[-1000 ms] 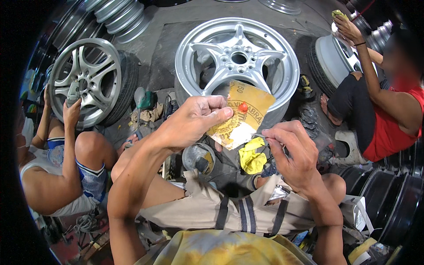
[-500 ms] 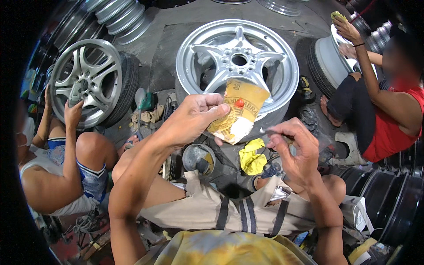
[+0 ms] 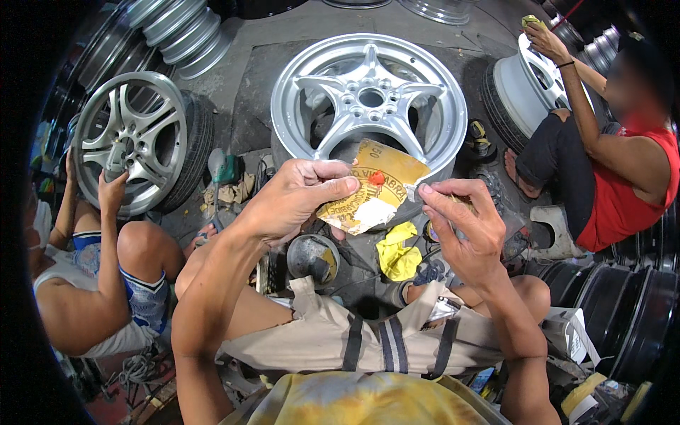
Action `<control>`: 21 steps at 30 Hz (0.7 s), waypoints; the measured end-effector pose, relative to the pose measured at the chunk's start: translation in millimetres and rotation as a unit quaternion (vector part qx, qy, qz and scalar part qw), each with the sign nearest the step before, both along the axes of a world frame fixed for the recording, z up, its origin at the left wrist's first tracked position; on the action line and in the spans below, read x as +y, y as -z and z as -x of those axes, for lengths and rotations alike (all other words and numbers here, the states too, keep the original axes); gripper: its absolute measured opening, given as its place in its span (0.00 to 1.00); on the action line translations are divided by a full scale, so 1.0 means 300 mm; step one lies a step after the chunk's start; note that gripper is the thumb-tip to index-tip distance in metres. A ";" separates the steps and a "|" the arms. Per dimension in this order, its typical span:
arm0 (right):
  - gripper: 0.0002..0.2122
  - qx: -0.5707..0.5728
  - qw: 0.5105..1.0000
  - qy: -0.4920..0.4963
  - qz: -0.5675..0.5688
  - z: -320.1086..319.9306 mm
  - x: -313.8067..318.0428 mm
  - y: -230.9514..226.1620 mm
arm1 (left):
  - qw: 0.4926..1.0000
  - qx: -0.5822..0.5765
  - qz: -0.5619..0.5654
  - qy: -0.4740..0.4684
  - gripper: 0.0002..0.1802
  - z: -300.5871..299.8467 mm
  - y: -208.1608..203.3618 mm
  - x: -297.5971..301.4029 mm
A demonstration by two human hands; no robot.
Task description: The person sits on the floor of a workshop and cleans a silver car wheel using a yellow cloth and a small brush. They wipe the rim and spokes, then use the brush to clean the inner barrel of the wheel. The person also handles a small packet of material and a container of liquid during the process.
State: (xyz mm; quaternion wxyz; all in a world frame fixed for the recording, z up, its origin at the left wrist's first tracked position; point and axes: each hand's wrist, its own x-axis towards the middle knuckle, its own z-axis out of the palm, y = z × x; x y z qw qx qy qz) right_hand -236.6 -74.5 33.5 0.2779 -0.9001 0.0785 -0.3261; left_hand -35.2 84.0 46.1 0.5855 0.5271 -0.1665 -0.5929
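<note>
My left hand (image 3: 301, 202) pinches a piece of sandpaper (image 3: 402, 170) between thumb and fingers, its printed yellow-brown backing facing up. A red blob (image 3: 377, 178) and a white paste patch (image 3: 371, 214) lie on that backing. The fingers of my right hand (image 3: 469, 230) are closed on a small, pale-tipped thing (image 3: 411, 192), mostly hidden, whose kind I cannot make out. Its tip is close to the sandpaper's right edge; I cannot tell if they touch. Just beyond my hands, a silver alloy wheel (image 3: 372, 65) lies face up on a tyre.
Below the sandpaper stand a round container (image 3: 301, 268) and a crumpled yellow cloth (image 3: 398, 253). At left, a person holds a grey tool against another wheel (image 3: 180, 134). At right, a person in red works at a tilted wheel (image 3: 511, 81). Stacked rims (image 3: 185, 35) rise at far left.
My right hand has brought the small thing left and down, up to the sandpaper's edge. The sandpaper has tilted flatter and shifted slightly left. The whole view has shifted a little.
</note>
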 end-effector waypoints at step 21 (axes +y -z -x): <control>0.14 0.054 0.998 -0.024 0.023 -0.007 0.013 -0.015 | 0.992 -0.121 -0.012 0.038 0.15 0.029 0.029 0.003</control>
